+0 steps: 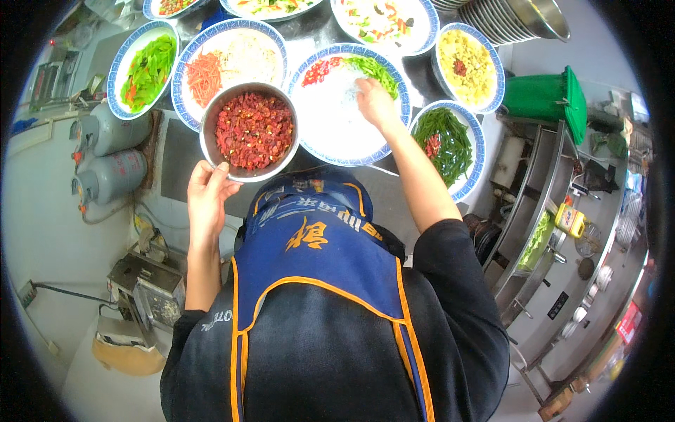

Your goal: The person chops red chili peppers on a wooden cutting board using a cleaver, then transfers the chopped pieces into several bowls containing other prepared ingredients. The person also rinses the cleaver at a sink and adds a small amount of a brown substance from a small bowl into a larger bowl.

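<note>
My left hand grips the rim of a round metal pot filled with chopped dried red chillies. The pot overlaps the edge of a blue-rimmed plate bearing shredded carrot and pale shreds. Over the large blue-rimmed plate in the middle is my right hand, its fingertips at whitish food. Chopped red chilli and green pepper pieces lie at that plate's far side. Whether my right fingers hold anything cannot be told.
Oval dishes of green slices, yellow pieces and green strips flank the middle plate. Stacked metal pans stand back right. Gas cylinders are at the left; a green bin and a metal sink unit stand at the right.
</note>
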`<action>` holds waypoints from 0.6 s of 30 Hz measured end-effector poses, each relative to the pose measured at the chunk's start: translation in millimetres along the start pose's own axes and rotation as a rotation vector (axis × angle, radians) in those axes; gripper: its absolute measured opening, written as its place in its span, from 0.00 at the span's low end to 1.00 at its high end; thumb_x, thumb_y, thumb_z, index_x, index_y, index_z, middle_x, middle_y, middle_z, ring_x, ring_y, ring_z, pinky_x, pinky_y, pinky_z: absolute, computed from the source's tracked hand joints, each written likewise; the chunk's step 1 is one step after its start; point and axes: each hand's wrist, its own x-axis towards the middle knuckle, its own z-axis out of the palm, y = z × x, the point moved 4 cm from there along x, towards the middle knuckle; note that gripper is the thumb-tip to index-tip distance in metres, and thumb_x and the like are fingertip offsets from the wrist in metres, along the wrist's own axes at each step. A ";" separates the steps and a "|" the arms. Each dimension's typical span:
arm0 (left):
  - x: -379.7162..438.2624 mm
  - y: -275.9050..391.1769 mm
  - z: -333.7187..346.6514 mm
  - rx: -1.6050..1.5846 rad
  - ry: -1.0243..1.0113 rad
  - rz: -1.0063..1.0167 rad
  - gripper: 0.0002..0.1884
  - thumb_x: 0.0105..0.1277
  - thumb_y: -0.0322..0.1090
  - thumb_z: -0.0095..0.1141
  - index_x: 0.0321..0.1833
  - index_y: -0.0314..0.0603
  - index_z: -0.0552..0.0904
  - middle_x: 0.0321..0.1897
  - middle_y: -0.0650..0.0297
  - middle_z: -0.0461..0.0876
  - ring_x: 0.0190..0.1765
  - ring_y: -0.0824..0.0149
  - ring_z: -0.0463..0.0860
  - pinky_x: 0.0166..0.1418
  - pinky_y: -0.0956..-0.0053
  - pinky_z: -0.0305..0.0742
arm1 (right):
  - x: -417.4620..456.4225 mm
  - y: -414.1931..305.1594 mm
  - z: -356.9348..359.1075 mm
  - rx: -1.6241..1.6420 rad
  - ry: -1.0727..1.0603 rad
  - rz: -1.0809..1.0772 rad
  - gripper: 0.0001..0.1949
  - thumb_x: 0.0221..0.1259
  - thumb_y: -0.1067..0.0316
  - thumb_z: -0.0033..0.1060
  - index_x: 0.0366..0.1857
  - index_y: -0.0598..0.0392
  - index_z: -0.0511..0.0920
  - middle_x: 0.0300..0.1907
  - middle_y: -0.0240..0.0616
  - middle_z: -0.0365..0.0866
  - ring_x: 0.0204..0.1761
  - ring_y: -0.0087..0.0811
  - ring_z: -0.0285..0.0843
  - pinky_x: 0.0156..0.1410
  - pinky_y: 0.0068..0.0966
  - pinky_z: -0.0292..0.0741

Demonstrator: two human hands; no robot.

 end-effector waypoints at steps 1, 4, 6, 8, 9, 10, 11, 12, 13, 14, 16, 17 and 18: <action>-1.0 -0.6 0.6 -0.002 -0.001 -0.006 0.07 0.77 0.30 0.61 0.40 0.47 0.75 0.37 0.66 0.85 0.32 0.75 0.87 0.37 0.81 0.85 | 3.0 5.8 -2.0 0.005 0.012 -0.020 0.13 0.67 0.69 0.56 0.50 0.58 0.86 0.52 0.54 0.85 0.55 0.55 0.84 0.64 0.46 0.79; -2.8 -0.9 0.0 -0.004 0.000 -0.013 0.07 0.77 0.31 0.61 0.40 0.47 0.75 0.37 0.66 0.85 0.32 0.75 0.87 0.38 0.81 0.85 | 2.7 1.9 -6.8 0.009 -0.032 -0.034 0.12 0.66 0.70 0.56 0.48 0.58 0.86 0.51 0.53 0.86 0.54 0.53 0.85 0.63 0.44 0.79; -3.8 -0.6 -1.1 -0.001 -0.002 -0.010 0.07 0.77 0.31 0.60 0.40 0.47 0.75 0.37 0.66 0.85 0.32 0.76 0.87 0.38 0.81 0.85 | -4.3 -11.0 -21.9 -0.023 -0.057 -0.016 0.12 0.65 0.70 0.57 0.48 0.58 0.87 0.50 0.52 0.86 0.54 0.52 0.85 0.63 0.43 0.80; -2.9 -6.4 -4.6 -0.015 -0.001 0.006 0.07 0.77 0.31 0.61 0.40 0.47 0.75 0.37 0.65 0.86 0.32 0.76 0.87 0.38 0.81 0.85 | -17.2 -19.9 -39.4 -0.091 -0.052 0.010 0.12 0.64 0.71 0.58 0.48 0.59 0.87 0.49 0.51 0.87 0.53 0.51 0.86 0.63 0.43 0.80; -2.7 -5.9 -5.3 -0.016 -0.006 0.015 0.07 0.77 0.31 0.61 0.40 0.47 0.75 0.37 0.65 0.86 0.32 0.76 0.87 0.38 0.81 0.85 | -25.1 -17.0 -40.2 -0.126 -0.080 -0.021 0.12 0.64 0.70 0.58 0.48 0.59 0.87 0.49 0.50 0.87 0.53 0.51 0.86 0.62 0.43 0.80; -2.6 -5.9 -5.7 -0.016 0.000 0.011 0.08 0.77 0.31 0.61 0.40 0.47 0.75 0.37 0.65 0.86 0.32 0.76 0.87 0.38 0.81 0.85 | -32.3 -10.4 -37.3 -0.163 -0.107 -0.057 0.13 0.64 0.69 0.59 0.48 0.58 0.87 0.48 0.50 0.87 0.52 0.50 0.86 0.62 0.43 0.80; -3.1 -5.5 -5.5 -0.015 0.005 0.007 0.08 0.77 0.31 0.61 0.39 0.47 0.75 0.37 0.65 0.86 0.32 0.76 0.87 0.38 0.81 0.85 | -38.6 -5.0 -32.3 -0.199 -0.135 -0.092 0.13 0.64 0.68 0.59 0.48 0.58 0.87 0.47 0.49 0.88 0.52 0.49 0.86 0.61 0.43 0.80; -2.6 -4.3 -4.4 -0.012 0.007 0.003 0.08 0.77 0.31 0.61 0.39 0.47 0.75 0.37 0.65 0.86 0.32 0.76 0.87 0.38 0.81 0.85 | -47.1 1.6 -19.8 -0.245 -0.206 -0.170 0.13 0.64 0.67 0.58 0.47 0.58 0.87 0.47 0.49 0.88 0.52 0.49 0.86 0.61 0.43 0.80; -2.3 -4.1 -3.7 -0.008 0.011 -0.001 0.08 0.77 0.31 0.61 0.39 0.47 0.75 0.36 0.65 0.86 0.32 0.76 0.87 0.38 0.81 0.85 | -56.5 6.4 -6.8 -0.294 -0.280 -0.248 0.13 0.64 0.66 0.57 0.47 0.58 0.87 0.47 0.49 0.88 0.52 0.49 0.87 0.61 0.44 0.81; -1.8 -3.9 -2.8 -0.004 0.015 -0.004 0.08 0.77 0.31 0.61 0.39 0.46 0.75 0.36 0.65 0.86 0.32 0.76 0.87 0.38 0.81 0.85 | -64.1 13.0 4.4 -0.342 -0.353 -0.325 0.14 0.65 0.66 0.57 0.47 0.58 0.88 0.47 0.49 0.88 0.51 0.49 0.87 0.61 0.44 0.81; -1.6 -5.0 -3.9 0.005 0.026 -0.002 0.08 0.77 0.31 0.61 0.39 0.46 0.75 0.36 0.65 0.86 0.32 0.75 0.87 0.38 0.81 0.85 | -59.8 -8.7 -6.3 -0.416 -0.529 -0.116 0.15 0.68 0.63 0.54 0.50 0.59 0.86 0.52 0.52 0.87 0.56 0.49 0.85 0.65 0.43 0.79; -1.1 -4.0 -2.9 0.008 0.021 -0.002 0.08 0.77 0.32 0.61 0.39 0.46 0.75 0.36 0.65 0.86 0.32 0.75 0.86 0.38 0.81 0.85 | -59.4 -19.5 -10.0 -0.452 -0.613 -0.002 0.16 0.70 0.62 0.53 0.52 0.59 0.86 0.55 0.53 0.86 0.58 0.49 0.84 0.67 0.43 0.78; -0.9 -2.9 -1.7 0.013 0.012 -0.004 0.08 0.77 0.32 0.61 0.39 0.46 0.75 0.36 0.65 0.86 0.32 0.75 0.86 0.39 0.81 0.85 | -61.1 -24.8 -1.8 -0.387 -0.462 -0.058 0.17 0.71 0.61 0.52 0.54 0.59 0.85 0.58 0.54 0.85 0.60 0.50 0.83 0.69 0.43 0.77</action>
